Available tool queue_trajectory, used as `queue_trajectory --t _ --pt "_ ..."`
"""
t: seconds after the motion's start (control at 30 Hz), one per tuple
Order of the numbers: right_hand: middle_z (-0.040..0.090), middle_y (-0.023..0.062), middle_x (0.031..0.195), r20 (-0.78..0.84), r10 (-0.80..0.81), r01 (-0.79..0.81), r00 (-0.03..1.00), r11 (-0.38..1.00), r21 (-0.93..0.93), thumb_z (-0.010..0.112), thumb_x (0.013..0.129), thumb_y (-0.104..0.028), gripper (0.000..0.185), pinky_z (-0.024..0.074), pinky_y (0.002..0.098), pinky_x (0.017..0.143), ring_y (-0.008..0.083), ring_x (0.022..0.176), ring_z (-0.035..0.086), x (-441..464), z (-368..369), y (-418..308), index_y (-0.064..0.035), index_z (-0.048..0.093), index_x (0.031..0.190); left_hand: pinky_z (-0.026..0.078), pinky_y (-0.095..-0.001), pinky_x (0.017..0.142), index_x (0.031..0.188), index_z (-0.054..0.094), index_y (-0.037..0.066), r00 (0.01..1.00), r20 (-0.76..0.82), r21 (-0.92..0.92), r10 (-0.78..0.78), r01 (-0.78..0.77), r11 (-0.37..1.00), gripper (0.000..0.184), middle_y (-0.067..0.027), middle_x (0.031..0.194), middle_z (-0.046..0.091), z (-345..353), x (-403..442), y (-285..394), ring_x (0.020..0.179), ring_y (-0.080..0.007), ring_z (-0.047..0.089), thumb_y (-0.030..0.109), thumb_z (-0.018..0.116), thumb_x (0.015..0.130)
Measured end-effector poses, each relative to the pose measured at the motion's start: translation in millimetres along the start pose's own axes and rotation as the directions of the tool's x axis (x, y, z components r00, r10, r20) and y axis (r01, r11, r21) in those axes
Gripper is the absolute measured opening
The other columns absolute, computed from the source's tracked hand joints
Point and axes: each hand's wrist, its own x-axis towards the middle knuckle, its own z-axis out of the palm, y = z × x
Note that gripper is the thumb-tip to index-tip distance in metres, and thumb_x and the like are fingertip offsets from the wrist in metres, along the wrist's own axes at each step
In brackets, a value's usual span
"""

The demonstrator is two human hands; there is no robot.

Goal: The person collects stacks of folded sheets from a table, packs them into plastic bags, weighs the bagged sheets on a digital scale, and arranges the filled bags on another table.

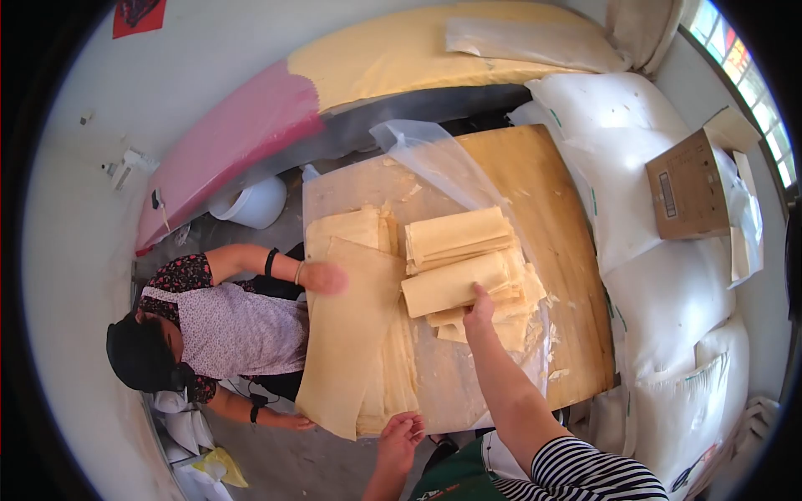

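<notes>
My right hand (479, 309) is closed on the near right end of a folded pale-yellow sheet (447, 286), which looks like tofu skin; the thumb lies on top. That folded sheet rests on a pile of others, beside a second folded bundle (458, 234). Loose, uneven layers (535, 288) stick out under them. At the table's near edge my left hand (401, 434) has loosely bent fingers with nothing visible in them, just right of a stack of long flat sheets (347, 334). One wide sheet lies askew on that stack.
Across the table, a co-worker (225, 326) has one blurred hand over the flat sheets and another at their lower corner. Clear plastic (434, 159) partly covers the wooden table (576, 334). White sacks (668, 275) and a cardboard box (689, 188) line the right; a white bucket (259, 203) stands behind.
</notes>
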Motion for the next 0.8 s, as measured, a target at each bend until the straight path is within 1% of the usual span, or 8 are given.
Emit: queue_trajectory --t 0.17,0.27,0.33,0.4,0.47,0.53,0.67,0.8 --pt "0.061 0.0064 0.108 0.07 -0.059 0.066 0.996 0.993 -0.103 0.066 0.081 -0.008 0.04 0.0502 0.0404 0.087 0.0253 0.099 0.059 9.2 -29.8 -8.1 -0.007 0.054 0.119 0.049 -0.03 0.076 0.105 0.059 0.006 1.0 -0.005 0.036 0.011 -0.011 0.999 0.015 -0.0067 0.098 0.065 15.4 -0.1 6.7 0.088 -0.016 0.061 0.009 0.053 0.092" --pt "0.061 0.0064 0.11 0.234 -0.061 0.091 0.97 0.989 -0.119 0.065 0.082 -0.009 0.04 0.0484 0.0405 0.091 0.0256 0.104 0.058 1.6 -66.2 -29.0 -0.0065 0.053 0.121 0.049 -0.0294 0.076 0.105 0.059 0.006 0.998 0.034 0.108 0.052 -0.056 0.993 0.015 -0.0059 0.099 0.065 16.2 7.3 7.8 0.088 -0.0153 0.061 0.009 0.052 0.092" --pt "0.061 0.0088 0.115 0.375 0.021 0.016 0.927 0.996 -0.093 0.063 0.084 -0.013 0.044 0.0456 0.0406 0.096 0.0277 0.108 0.057 -1.2 -93.0 -44.0 -0.0054 0.051 0.125 0.048 -0.0292 0.075 0.105 0.059 0.007 0.993 0.072 0.149 0.091 -0.101 0.984 0.014 -0.0055 0.099 0.065 16.7 21.6 6.4 0.088 -0.0149 0.061 0.009 0.052 0.092" --pt "0.059 0.0098 0.118 0.358 0.072 -0.034 0.931 0.993 -0.111 0.062 0.084 -0.014 0.046 0.0428 0.041 0.1 0.0279 0.11 0.056 -20.6 -112.6 -64.4 -0.0043 0.049 0.127 0.048 -0.0252 0.076 0.103 0.059 0.006 0.974 0.117 0.407 0.195 -0.226 0.885 0.013 -0.005 0.097 0.064 18.9 42.4 6.5 0.089 -0.0126 0.06 0.009 0.055 0.092" --pt "0.058 0.0121 0.121 0.322 0.125 -0.076 0.938 0.984 -0.161 0.06 0.085 -0.02 0.049 0.0405 0.0436 0.103 0.0299 0.111 0.055 -37.5 -122.0 -81.3 -0.0029 0.047 0.129 0.049 -0.0279 0.078 0.108 0.058 0.008 0.934 0.201 0.617 0.296 -0.355 0.702 0.019 -0.0053 0.099 0.064 21.9 81.8 6.4 0.09 -0.016 0.062 0.015 0.057 0.091" --pt "0.058 0.0124 0.121 0.323 0.157 -0.098 0.933 0.976 -0.193 0.06 0.085 -0.022 0.049 0.041 0.0439 0.103 0.0299 0.111 0.055 -34.0 -130.7 -89.4 -0.0029 0.048 0.129 0.049 -0.0316 0.082 0.111 0.058 0.007 0.824 0.331 0.666 0.46 -0.549 0.505 0.025 -0.0095 0.104 0.063 45.1 119.5 9.6 0.096 -0.0212 0.062 0.019 0.06 0.089" --pt "0.059 0.0133 0.12 0.338 0.236 -0.146 0.911 0.952 -0.269 0.06 0.086 -0.026 0.049 0.0428 0.0451 0.101 0.0304 0.111 0.056 -17.0 -134.1 -95.0 -0.0028 0.049 0.128 0.044 -0.0404 0.095 0.117 0.055 0.004 0.765 0.551 0.788 0.332 -0.608 0.095 0.043 -0.0172 0.118 0.058 99.6 190.0 20.2 0.113 -0.0315 0.055 0.035 0.061 0.088" --pt "0.058 0.0131 0.122 0.391 0.256 -0.16 0.884 0.952 -0.263 0.059 0.09 -0.033 0.05 0.0438 0.0442 0.1 0.0289 0.113 0.056 -5.5 -136.0 -94.3 -0.0032 0.048 0.129 0.041 -0.0407 0.1 0.127 0.049 0.001 0.813 0.526 0.822 0.249 -0.561 0.094 0.062 -0.0215 0.124 0.054 134.8 241.7 -7.9 0.119 -0.0341 0.05 0.048 0.058 0.087"
